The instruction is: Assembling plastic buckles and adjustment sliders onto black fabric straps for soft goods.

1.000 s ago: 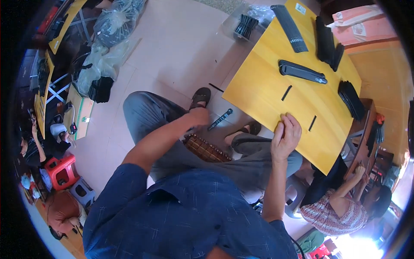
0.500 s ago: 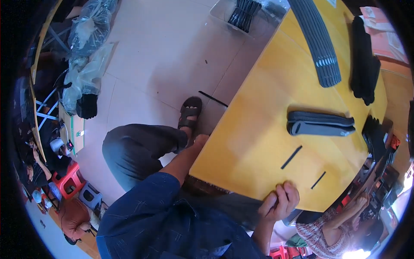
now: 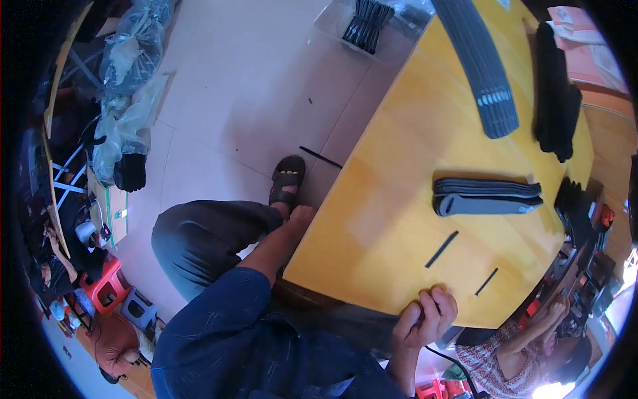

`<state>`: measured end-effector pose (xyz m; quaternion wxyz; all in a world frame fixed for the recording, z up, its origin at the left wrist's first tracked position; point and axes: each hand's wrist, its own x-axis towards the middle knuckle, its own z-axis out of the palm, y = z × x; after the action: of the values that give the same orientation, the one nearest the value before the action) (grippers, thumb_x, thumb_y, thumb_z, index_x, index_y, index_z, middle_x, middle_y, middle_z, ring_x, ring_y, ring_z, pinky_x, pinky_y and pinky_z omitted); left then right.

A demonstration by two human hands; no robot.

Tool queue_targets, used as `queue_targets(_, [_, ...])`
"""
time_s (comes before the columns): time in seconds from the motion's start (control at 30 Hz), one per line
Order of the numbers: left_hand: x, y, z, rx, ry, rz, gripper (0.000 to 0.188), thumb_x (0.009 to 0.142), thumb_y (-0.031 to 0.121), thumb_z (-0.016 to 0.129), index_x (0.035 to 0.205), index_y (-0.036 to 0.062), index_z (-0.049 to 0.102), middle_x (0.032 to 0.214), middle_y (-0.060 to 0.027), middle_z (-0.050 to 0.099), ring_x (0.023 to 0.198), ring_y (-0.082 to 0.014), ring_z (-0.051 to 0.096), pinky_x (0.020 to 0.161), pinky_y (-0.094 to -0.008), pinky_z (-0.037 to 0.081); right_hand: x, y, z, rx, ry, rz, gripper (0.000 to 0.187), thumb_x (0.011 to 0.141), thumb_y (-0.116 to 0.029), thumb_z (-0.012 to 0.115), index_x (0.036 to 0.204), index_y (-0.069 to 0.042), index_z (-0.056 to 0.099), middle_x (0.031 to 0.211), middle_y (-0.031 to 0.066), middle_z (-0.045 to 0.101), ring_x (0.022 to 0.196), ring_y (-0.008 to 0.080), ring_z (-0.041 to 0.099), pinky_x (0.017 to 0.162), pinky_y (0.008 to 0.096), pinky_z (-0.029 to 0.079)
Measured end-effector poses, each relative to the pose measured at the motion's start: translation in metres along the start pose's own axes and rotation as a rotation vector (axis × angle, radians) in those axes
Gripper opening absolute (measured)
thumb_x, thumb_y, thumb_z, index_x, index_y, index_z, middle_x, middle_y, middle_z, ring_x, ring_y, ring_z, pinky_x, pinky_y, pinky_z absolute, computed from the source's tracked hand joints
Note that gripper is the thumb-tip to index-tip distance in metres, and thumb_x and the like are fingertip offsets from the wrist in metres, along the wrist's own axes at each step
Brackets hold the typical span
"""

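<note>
My right hand (image 3: 428,318) rests at the near edge of the yellow table (image 3: 372,239), its fingers curled toward the thumb. A dark spot shows between thumb and fingers, but what they hold, if anything, is hidden. By the table's left edge is my left hand (image 3: 304,217), its fingers out of sight behind that edge. Just beyond my right hand lie a black strip (image 3: 442,249) and a thinner black strip (image 3: 486,282). Farther off sits a folded stack of black, band-like pieces (image 3: 488,197) with a rounded end.
Long grey bands (image 3: 480,73) and a black bundle (image 3: 555,100) lie at the table's far side. A clear bin (image 3: 325,23) with black bundles stands on the floor. Red (image 3: 106,286) and blue stools are at left. Another person (image 3: 495,356) sits at right.
The view has shifted slightly, so the table and its things appear a little farther left. A black cable now shows beside my right wrist. Both hands hold nearly the same pose.
</note>
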<state>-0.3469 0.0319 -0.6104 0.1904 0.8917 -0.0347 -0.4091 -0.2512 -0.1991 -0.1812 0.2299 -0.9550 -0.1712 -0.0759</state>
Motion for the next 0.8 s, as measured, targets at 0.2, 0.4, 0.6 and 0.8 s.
queue_targets(0.2, [-0.003, 0.022, 0.040, 0.012, 0.421, 0.185, 0.024, 0.093, 0.022, 0.062, 0.101, 0.0092, 0.080, 0.112, -0.0106, 0.077, 0.102, -0.0274, 0.076, 0.083, -0.0442, 0.061, 0.008, -0.005, 0.004, 0.064, 0.066, -0.005, 0.021, 0.090, -0.001, 0.063, 0.110, 0.000, 0.070, 0.118, 0.0169, 0.065, 0.114, 0.0350, 0.060, 0.101, 0.0454, 0.047])
queue_targets(0.4, [-0.051, 0.061, -0.098, 0.215, 0.440, 0.323, 0.022, 0.091, 0.021, 0.064, 0.099, 0.0075, 0.080, 0.111, -0.0127, 0.077, 0.101, -0.0289, 0.076, 0.081, -0.0442, 0.061, 0.003, 0.001, -0.001, 0.113, 0.128, -0.047, 0.020, 0.090, -0.004, 0.067, 0.110, -0.001, 0.070, 0.116, 0.0172, 0.066, 0.112, 0.0349, 0.061, 0.100, 0.0438, 0.048])
queue_targets(0.6, [-0.274, 0.100, -0.234, 0.285, 0.148, 0.117, 0.023, 0.088, 0.023, 0.066, 0.100, 0.0068, 0.077, 0.103, -0.0170, 0.075, 0.095, -0.0350, 0.074, 0.080, -0.0487, 0.060, -0.007, -0.046, -0.014, 0.341, 0.125, -0.273, 0.023, 0.090, -0.004, 0.069, 0.112, -0.002, 0.069, 0.113, 0.0178, 0.069, 0.105, 0.0369, 0.066, 0.094, 0.0443, 0.052])
queue_targets(0.8, [-0.388, 0.097, -0.270, 0.081, 0.349, 0.314, 0.027, 0.089, 0.032, 0.069, 0.100, 0.0082, 0.074, 0.093, -0.0177, 0.074, 0.088, -0.0403, 0.071, 0.076, -0.0517, 0.057, -0.040, -0.091, -0.025, 0.462, -0.358, -0.429, 0.028, 0.094, -0.018, 0.068, 0.121, -0.007, 0.067, 0.117, 0.0171, 0.070, 0.110, 0.0388, 0.066, 0.094, 0.0462, 0.054])
